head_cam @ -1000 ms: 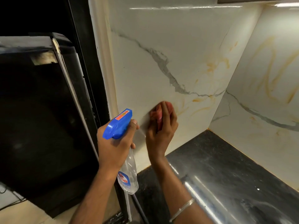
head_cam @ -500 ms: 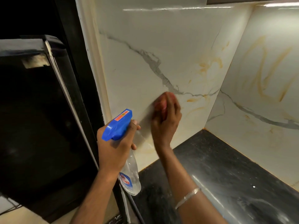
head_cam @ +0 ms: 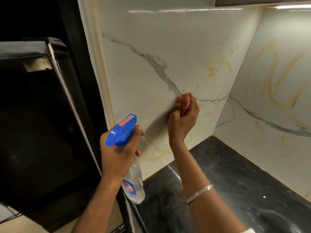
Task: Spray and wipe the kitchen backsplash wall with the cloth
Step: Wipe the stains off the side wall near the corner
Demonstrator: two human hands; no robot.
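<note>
Your right hand [head_cam: 182, 121] grips bunched red cloth [head_cam: 186, 102] on white veined marble backsplash wall [head_cam: 168, 47]; yellow streaks [head_cam: 215, 71] at its 2 o'clock. The left hand [head_cam: 117, 153] clasps blue-topped clear spray bottle [head_cam: 133, 180].

**Kitchen Corner, by the Numbers**

Counted: two bare grips, the left-hand grip [head_cam: 117, 153] and the right-hand grip [head_cam: 181, 123]; one clear plastic spray bottle with a blue trigger head [head_cam: 133, 179]; one crumpled red cloth [head_cam: 186, 103]; two glossy white marble-veined wall panels, the facing panel [head_cam: 159, 56] and the side panel [head_cam: 277, 81]; one black speckled stone tabletop [head_cam: 235, 165]; one thin silver bangle [head_cam: 200, 193]; one large glossy black appliance [head_cam: 33, 123].
</note>
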